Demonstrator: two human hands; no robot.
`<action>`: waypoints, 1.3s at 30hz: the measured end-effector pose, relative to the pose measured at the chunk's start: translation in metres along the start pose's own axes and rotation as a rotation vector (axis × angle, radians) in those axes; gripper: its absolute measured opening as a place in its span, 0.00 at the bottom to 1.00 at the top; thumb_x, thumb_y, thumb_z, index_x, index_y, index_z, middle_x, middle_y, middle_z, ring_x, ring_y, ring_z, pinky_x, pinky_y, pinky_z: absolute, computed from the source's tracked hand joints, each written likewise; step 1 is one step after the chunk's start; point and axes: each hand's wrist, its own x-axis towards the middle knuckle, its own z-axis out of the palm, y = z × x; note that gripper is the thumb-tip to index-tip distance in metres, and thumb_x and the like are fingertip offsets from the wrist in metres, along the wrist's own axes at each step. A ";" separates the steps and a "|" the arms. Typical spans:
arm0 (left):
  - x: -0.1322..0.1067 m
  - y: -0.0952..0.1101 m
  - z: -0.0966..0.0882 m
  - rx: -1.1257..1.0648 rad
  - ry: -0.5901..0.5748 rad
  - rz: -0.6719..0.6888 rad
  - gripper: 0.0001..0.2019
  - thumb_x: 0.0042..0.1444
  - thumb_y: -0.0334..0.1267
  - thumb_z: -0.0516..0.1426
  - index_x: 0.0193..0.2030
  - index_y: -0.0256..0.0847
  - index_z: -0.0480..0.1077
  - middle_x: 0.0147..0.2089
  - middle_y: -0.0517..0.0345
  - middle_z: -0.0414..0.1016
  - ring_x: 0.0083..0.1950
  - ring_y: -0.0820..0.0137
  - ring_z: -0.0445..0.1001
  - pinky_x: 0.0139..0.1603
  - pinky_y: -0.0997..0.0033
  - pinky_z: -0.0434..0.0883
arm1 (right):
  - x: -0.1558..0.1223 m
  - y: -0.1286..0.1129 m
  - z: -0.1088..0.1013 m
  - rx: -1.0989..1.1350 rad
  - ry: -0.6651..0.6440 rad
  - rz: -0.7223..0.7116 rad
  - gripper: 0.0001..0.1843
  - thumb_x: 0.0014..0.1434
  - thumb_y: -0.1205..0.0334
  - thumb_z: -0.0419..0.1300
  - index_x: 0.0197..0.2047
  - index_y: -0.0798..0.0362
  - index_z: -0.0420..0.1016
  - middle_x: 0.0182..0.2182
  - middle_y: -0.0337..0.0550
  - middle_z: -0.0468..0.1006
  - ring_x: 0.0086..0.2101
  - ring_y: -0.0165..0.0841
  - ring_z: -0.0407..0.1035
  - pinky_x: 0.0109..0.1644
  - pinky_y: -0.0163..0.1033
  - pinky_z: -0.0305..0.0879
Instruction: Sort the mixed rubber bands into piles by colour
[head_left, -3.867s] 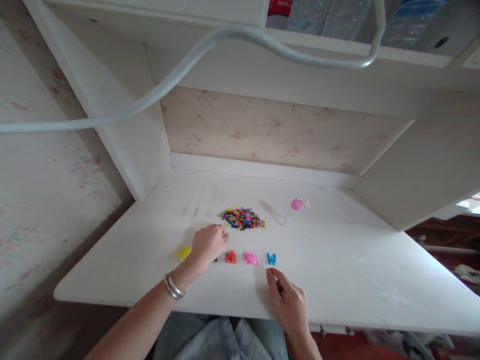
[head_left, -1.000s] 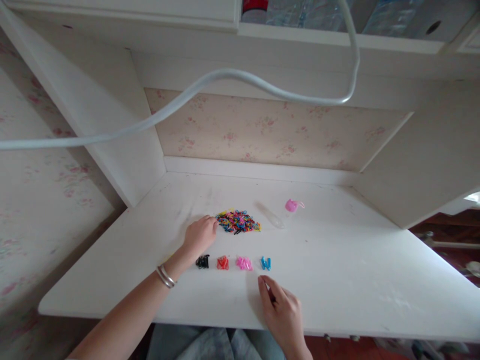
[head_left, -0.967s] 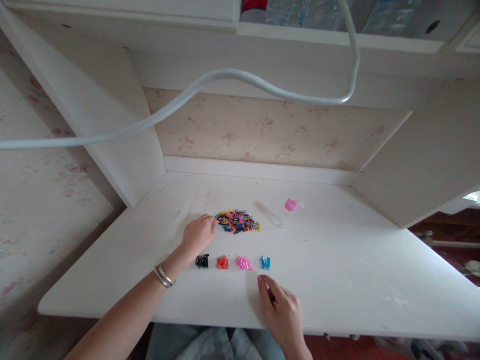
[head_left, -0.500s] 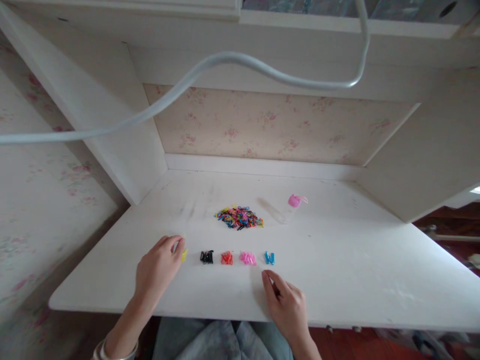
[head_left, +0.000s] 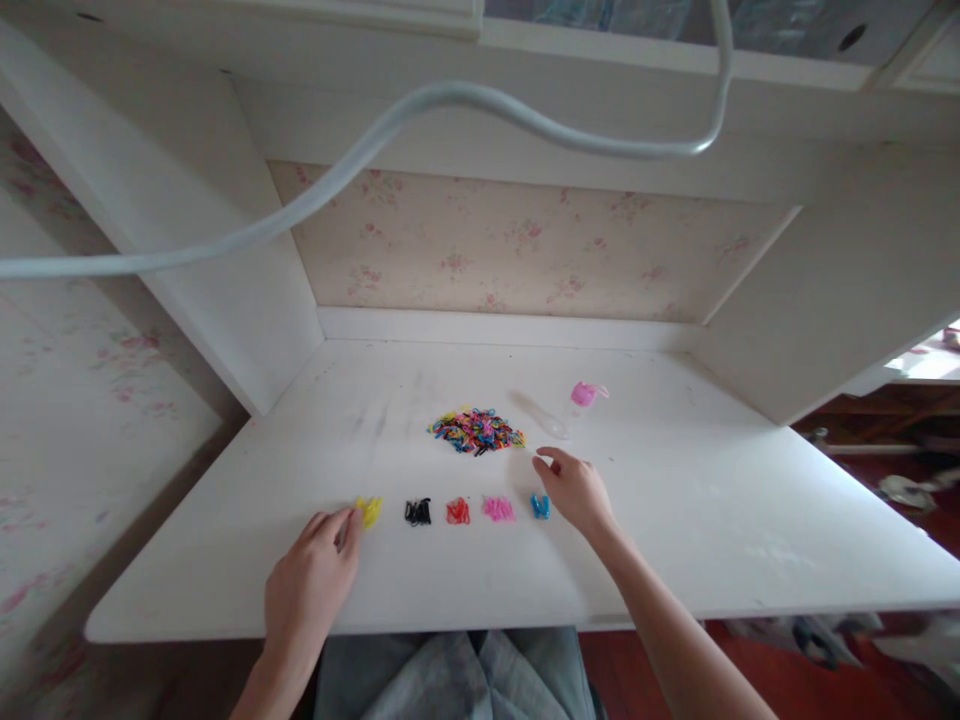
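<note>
Pile (head_left: 478,431) of mixed bands sits on the tabletop (head_left: 690,510). Before it, yellow bands (head_left: 370,510), black bands (head_left: 418,511), red bands (head_left: 458,511), pink bands (head_left: 499,509) and blue bands (head_left: 540,506) lie spaced, probably keeping colours unmixed. Front-left of it, the left hand (head_left: 311,575) is narrowed at the yellow bands, grip unclear; front-right, the right hand (head_left: 579,490) has slightly parted fingers, visibly holding nothing.

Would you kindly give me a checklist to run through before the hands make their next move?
1. Row kept separate: ok; yellow pile, black pile, red pile, pink pile and blue pile have gaps between them.
2. Mixed heap apart from the row: ok, it lies behind.
3. Left hand well away from the yellow pile: not ok, fingertips at its edge.
4. Left hand free of pieces: cannot tell, fingers hide it.
5. Pink object away from the heap: ok, behind and to the right.
</note>
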 end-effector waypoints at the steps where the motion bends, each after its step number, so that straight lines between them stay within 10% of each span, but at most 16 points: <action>1: -0.002 0.000 0.001 -0.005 0.021 0.005 0.11 0.59 0.46 0.51 0.40 0.45 0.72 0.35 0.62 0.75 0.30 0.72 0.73 0.26 0.74 0.59 | 0.008 -0.002 0.003 -0.028 -0.009 0.000 0.17 0.59 0.52 0.51 0.47 0.43 0.75 0.26 0.36 0.77 0.29 0.30 0.70 0.31 0.31 0.57; 13: -0.018 0.003 0.004 0.074 0.062 0.067 0.16 0.55 0.55 0.53 0.39 0.45 0.70 0.36 0.61 0.75 0.28 0.71 0.72 0.26 0.72 0.58 | 0.030 0.000 0.027 -0.121 0.008 -0.003 0.19 0.60 0.50 0.48 0.45 0.40 0.77 0.34 0.41 0.80 0.35 0.34 0.72 0.34 0.33 0.58; 39: -0.014 0.005 0.006 -0.002 0.082 0.106 0.14 0.58 0.50 0.52 0.41 0.43 0.70 0.36 0.60 0.75 0.31 0.73 0.73 0.26 0.74 0.59 | 0.039 0.028 0.025 0.162 0.073 0.033 0.20 0.53 0.49 0.52 0.39 0.48 0.79 0.19 0.35 0.72 0.21 0.28 0.64 0.26 0.31 0.54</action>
